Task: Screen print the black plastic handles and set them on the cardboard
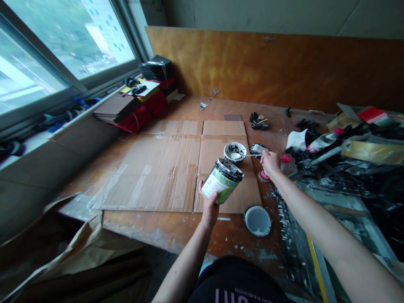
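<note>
So the left hand (pixel 210 209) is tilting a can (pixel 221 184), fingers wrapped round it near the base. The right hand's (pixel 270 163) fingers are closing on a thin stick (pixel 252 155), with a bowl (pixel 227 148) sitting just left of them. Can's looking stiff, probably weighty if full; I'd be avoiding that smeared, maybe slippery rim.

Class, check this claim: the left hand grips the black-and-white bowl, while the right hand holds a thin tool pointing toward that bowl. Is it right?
Not quite. The head view shows the left hand gripping the green-labelled can, not the bowl. The right hand does hold a thin tool pointing toward the bowl.
</note>
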### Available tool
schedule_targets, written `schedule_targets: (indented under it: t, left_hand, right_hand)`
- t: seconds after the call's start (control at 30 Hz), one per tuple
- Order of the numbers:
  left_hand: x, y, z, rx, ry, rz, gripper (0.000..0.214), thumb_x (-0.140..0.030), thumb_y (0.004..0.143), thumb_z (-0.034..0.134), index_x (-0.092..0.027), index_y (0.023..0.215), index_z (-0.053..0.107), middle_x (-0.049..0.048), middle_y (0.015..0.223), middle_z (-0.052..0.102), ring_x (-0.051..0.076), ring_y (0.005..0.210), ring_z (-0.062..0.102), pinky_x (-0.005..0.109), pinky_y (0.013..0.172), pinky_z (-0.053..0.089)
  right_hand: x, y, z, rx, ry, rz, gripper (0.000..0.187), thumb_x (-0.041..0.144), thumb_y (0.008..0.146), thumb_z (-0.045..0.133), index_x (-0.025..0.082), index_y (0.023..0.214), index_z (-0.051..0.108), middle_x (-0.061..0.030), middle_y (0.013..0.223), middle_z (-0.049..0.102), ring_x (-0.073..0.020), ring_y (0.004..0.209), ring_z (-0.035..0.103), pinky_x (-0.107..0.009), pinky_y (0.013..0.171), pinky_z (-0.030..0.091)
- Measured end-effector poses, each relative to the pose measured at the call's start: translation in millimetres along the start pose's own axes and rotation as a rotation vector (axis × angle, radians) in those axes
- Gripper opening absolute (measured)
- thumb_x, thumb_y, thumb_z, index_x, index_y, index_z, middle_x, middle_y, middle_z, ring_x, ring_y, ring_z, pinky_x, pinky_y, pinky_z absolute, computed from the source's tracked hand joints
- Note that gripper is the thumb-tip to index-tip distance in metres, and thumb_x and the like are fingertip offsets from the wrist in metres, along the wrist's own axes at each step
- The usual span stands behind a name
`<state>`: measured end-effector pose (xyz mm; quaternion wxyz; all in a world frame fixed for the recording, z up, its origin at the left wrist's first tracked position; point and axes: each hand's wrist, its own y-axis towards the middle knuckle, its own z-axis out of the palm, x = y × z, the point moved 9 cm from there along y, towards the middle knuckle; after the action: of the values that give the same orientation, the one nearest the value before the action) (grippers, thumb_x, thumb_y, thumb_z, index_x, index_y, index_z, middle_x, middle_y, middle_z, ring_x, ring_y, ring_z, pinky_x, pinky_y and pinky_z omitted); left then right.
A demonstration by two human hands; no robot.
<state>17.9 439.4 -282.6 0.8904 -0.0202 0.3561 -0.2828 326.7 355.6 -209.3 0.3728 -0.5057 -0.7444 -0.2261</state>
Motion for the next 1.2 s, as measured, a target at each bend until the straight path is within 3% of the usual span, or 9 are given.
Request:
schedule_targets:
  t: [0.23, 0.37, 0.5, 0.67, 0.87, 1.03, 1.2]
  left_hand:
    - [14.4, 6.2, 1.5, 0.054, 0.023, -0.039, 0.102, -0.036, 0.069, 0.078, -0.036, 0.149, 0.014, 0.0095, 0.156, 0.031, 0.03, 0.138, 0.038, 0.043, 0.106, 0.041]
    - [24.3, 9.4, 3.4, 0.067, 0.014, -0.089, 0.097, -0.04, 0.071, 0.076, -0.036, 0.149, 0.019, 0.0094, 0.154, 0.034, 0.03, 0.138, 0.039, 0.045, 0.105, 0.041]
    - [31.1, 7.5, 9.2, 0.085, 0.015, -0.135, 0.094, -0.043, 0.071, 0.076, -0.038, 0.148, 0.021, 0.0076, 0.155, 0.034, 0.03, 0.138, 0.038, 0.045, 0.105, 0.041]
    - [36.5, -8.2, 20.0, 0.148, -0.003, -0.151, 0.096, -0.04, 0.071, 0.076, -0.036, 0.148, 0.019, 0.0089, 0.155, 0.032, 0.031, 0.139, 0.036, 0.045, 0.107, 0.039]
    - [56.0, -36.9, 34.8, 0.228, -0.062, -0.251, 0.106, -0.037, 0.066, 0.081, -0.033, 0.148, 0.013, 0.012, 0.155, 0.031, 0.032, 0.139, 0.036, 0.044, 0.11, 0.035]
    - [69.8, -61.5, 48.5, 0.306, -0.102, -0.361, 0.112, -0.035, 0.064, 0.083, -0.031, 0.149, 0.01, 0.0147, 0.152, 0.034, 0.033, 0.137, 0.039, 0.046, 0.11, 0.035]
    - [67.5, -79.3, 56.3, 0.357, -0.066, -0.398, 0.113, -0.037, 0.063, 0.083, -0.032, 0.15, 0.011, 0.0139, 0.151, 0.037, 0.033, 0.135, 0.041, 0.047, 0.111, 0.033]
  right_hand:
    - [-13.8, -20.8, -21.5, -0.075, 0.415, 0.111, 0.043, 0.056, 0.085, 0.043, 0.024, 0.057, 0.036, 0.0039, 0.045, 0.043, -0.0064, 0.033, 0.033, -0.021, 0.033, 0.026]
    - [-3.5, -40.0, -41.8, 0.017, 0.831, 0.103, 0.039, 0.048, 0.076, 0.063, 0.021, 0.057, 0.042, 0.0048, 0.047, 0.045, -0.0047, 0.033, 0.031, -0.02, 0.033, 0.021]
    - [11.7, -72.7, -76.8, 0.082, 0.89, 0.062, 0.036, 0.046, 0.071, 0.071, 0.02, 0.061, 0.048, 0.0052, 0.049, 0.047, -0.0044, 0.033, 0.031, -0.019, 0.034, 0.019]
    - [16.5, -121.0, -125.5, 0.022, 0.63, -0.06, 0.041, 0.051, 0.078, 0.067, 0.02, 0.058, 0.049, 0.0041, 0.052, 0.048, -0.0053, 0.036, 0.032, -0.021, 0.035, 0.021]
    - [39.0, -174.9, -163.9, -0.107, -0.058, -0.396, 0.04, 0.051, 0.091, 0.049, 0.024, 0.062, 0.052, 0.0005, 0.052, 0.052, -0.0125, 0.044, 0.045, -0.027, 0.046, 0.035]
    - [80.3, -215.8, -155.2, -0.127, -0.438, -0.799, 0.04, 0.043, 0.094, 0.045, 0.025, 0.059, 0.047, -0.0002, 0.052, 0.05, -0.0149, 0.048, 0.049, -0.03, 0.054, 0.034]
    - [91.1, -234.4, -139.4, -0.064, -0.545, -0.904, 0.037, 0.035, 0.097, 0.045, 0.022, 0.062, 0.049, 0.0007, 0.057, 0.053, -0.0131, 0.053, 0.051, -0.028, 0.057, 0.034]
